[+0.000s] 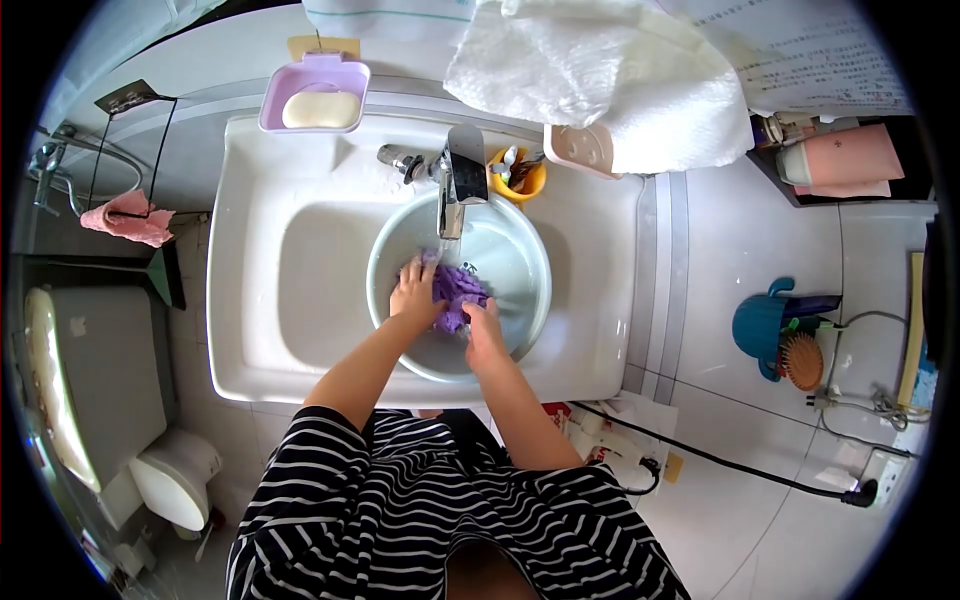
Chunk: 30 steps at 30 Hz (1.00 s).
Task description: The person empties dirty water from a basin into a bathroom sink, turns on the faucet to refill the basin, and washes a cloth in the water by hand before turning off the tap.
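Note:
A light blue basin (522, 262) stands in the white sink (330, 290) beneath the chrome tap (462, 175), and water runs from the spout. Inside the basin lies a bunched purple cloth (457, 290), wet and crumpled. My left hand (412, 292) rests on the cloth's left side with its fingers spread, close to the running water. At the lower right of the cloth, my right hand (481, 328) has its fingers closed round the edge of the cloth. Part of the cloth is hidden beneath my hands.
A purple dish (270, 105) with white soap (320, 110) hangs behind the sink. Right of the tap are a yellow cup (530, 185), a pink dish (580, 150) and a white towel (600, 80). A blue holder with a brush (803, 361) is at right; a toilet (175, 480) at left.

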Tool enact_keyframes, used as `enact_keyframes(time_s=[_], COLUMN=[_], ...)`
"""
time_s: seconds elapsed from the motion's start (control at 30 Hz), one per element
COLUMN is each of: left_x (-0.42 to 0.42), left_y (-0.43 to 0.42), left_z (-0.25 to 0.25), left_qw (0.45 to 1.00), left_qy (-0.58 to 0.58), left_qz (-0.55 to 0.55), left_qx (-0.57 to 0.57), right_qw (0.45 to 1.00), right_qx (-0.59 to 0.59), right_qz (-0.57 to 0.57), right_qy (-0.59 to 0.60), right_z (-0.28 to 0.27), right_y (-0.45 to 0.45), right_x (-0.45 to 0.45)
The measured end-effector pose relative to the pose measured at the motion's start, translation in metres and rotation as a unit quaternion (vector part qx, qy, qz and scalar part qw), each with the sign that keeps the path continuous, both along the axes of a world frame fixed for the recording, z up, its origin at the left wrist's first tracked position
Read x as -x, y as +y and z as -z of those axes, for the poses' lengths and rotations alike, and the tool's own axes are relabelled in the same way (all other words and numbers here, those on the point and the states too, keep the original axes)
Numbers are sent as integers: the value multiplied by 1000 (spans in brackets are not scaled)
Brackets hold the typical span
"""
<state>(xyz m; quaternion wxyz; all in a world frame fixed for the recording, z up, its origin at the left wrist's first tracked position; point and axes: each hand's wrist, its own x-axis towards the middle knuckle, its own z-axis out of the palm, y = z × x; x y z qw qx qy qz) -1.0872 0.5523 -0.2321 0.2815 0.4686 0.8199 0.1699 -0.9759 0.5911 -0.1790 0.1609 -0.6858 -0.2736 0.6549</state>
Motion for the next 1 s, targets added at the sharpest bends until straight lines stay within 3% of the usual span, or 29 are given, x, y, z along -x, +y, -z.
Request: enact_keyframes(time_s=[0.07,0.17,0.2,0.27,0.3,0.37,0.43,0.53,0.6,0.67,0.73,0.8,0.83,0.9,0.93,1.0], left_x=[-5,-11,-6,0,8,12,9,-8,-12,-10,-4,2,6,15,19,12], left_y=[5,15,13,4,-2,-7,-13,-16,-18,-15,-13,-9,-5,-2,-6,-6], left_z=[-4,18,20,22,-1,-62,-104,-131,-140,-143,-125,-120,-109,-73,-67,-57], left_qw=[998,944,905,827,776,780,883,915,937,944,943,959,966,977,986,979], left_qy=[11,-214,-326,-499,-578,-600,-456,-253,-173,-116,-98,-77,-58,-24,-42,-60], left_qz=[-57,-232,-272,-258,-248,-156,-44,96,99,90,51,11,-17,-71,-41,-111], left_qx=[-3,92,10,-28,-45,-88,-97,-299,-287,-296,-312,-273,-250,-199,-154,-162], right_qw=[1000,997,995,986,978,957,904,803,774,894,829,866,825,945,956,971], right_qx=[-4,26,42,122,164,234,222,112,169,142,159,134,149,98,82,40], right_qz=[21,33,32,10,-1,62,12,-67,-33,4,-39,6,5,55,86,114], right_qy=[11,59,81,113,130,161,365,581,609,425,535,482,545,307,269,205], right_z=[-18,-17,-11,-1,3,9,18,41,48,1,14,8,16,3,-25,-40], right_y=[1,4,6,18,21,24,27,16,19,18,13,6,6,-4,-4,2], right_x=[7,12,12,7,7,13,13,12,13,29,23,23,29,27,28,24])
